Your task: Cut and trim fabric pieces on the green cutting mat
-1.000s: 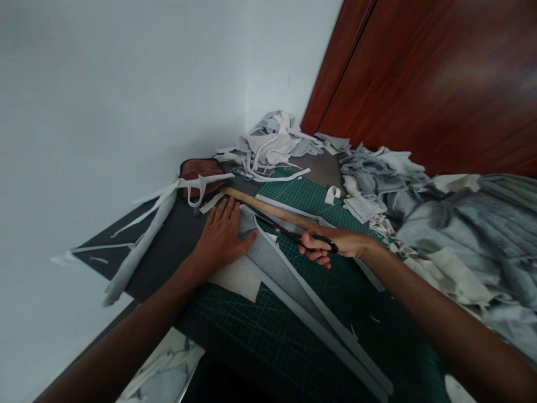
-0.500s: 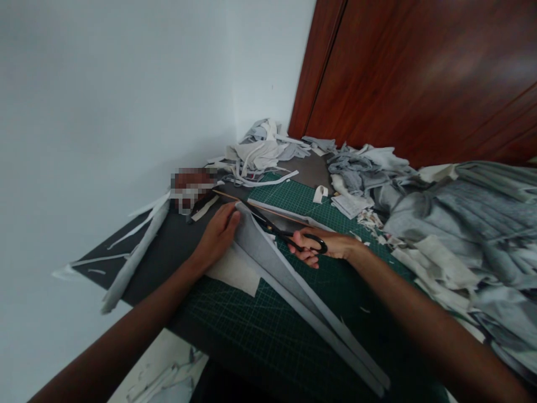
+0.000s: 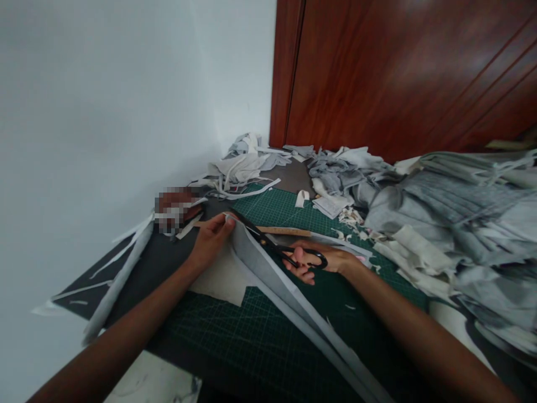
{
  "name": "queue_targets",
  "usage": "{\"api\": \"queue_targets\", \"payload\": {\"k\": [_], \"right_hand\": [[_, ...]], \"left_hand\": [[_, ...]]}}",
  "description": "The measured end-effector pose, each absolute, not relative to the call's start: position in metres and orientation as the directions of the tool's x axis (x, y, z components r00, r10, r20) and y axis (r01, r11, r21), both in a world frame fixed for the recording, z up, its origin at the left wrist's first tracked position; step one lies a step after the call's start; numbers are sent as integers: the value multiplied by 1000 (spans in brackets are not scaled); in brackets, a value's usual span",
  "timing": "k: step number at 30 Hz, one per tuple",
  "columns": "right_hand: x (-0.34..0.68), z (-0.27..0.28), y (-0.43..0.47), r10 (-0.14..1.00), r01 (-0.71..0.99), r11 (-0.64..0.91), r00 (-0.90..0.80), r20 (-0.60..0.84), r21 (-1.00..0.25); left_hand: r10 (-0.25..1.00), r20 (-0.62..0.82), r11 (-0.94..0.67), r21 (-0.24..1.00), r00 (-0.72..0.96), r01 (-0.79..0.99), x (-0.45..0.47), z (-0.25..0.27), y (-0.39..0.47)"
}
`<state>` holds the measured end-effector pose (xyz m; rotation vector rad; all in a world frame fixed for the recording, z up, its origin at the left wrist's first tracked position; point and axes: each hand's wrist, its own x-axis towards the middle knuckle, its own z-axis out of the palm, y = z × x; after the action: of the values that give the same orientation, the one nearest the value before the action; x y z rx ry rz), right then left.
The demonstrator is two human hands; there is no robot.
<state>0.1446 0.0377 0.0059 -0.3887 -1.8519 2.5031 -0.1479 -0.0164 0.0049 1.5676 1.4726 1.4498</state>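
Observation:
My left hand (image 3: 212, 239) pinches the far tip of a long grey fabric piece (image 3: 268, 272) with pale folded edges, which runs down toward me past the mat's near side. Black-handled scissors (image 3: 274, 247) are in my right hand (image 3: 316, 260), its fingers through the handle loops. Their blades point up and left along the fabric's edge, close to my left fingertips; whether they are biting into the cloth I cannot tell. Under the fabric lies a cream cloth piece (image 3: 222, 282). Just beyond the scissors a wooden ruler (image 3: 285, 230) lies on the green cutting mat (image 3: 247, 330).
Heaps of grey and cream cloth (image 3: 453, 207) cover the table's right side. More scraps (image 3: 241, 165) are piled in the back corner by the wall. A rolled grey strip (image 3: 121, 280) lies at the left edge. Behind stands a reddish wooden door (image 3: 377, 78).
The view has shifted, so the table's things sit farther left. My left hand still pinches the fabric tip, and the scissors stay in my right hand beside it.

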Motion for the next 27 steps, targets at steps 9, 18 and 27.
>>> {"api": "queue_targets", "payload": {"k": [9, 18, 27], "right_hand": [[198, -11, 26, 296, 27, -343, -946, -136, -939], [206, -10, 15, 373, 9, -406, -911, -175, -914], [200, -8, 9, 357, 25, -495, -905, -230, -869]], "left_hand": [[944, 329, -289, 837, -5, 465, -96, 13, 17], [940, 332, -327, 819, 74, 471, -82, 2, 31], [936, 336, -345, 828, 102, 441, -92, -5, 28]]}}
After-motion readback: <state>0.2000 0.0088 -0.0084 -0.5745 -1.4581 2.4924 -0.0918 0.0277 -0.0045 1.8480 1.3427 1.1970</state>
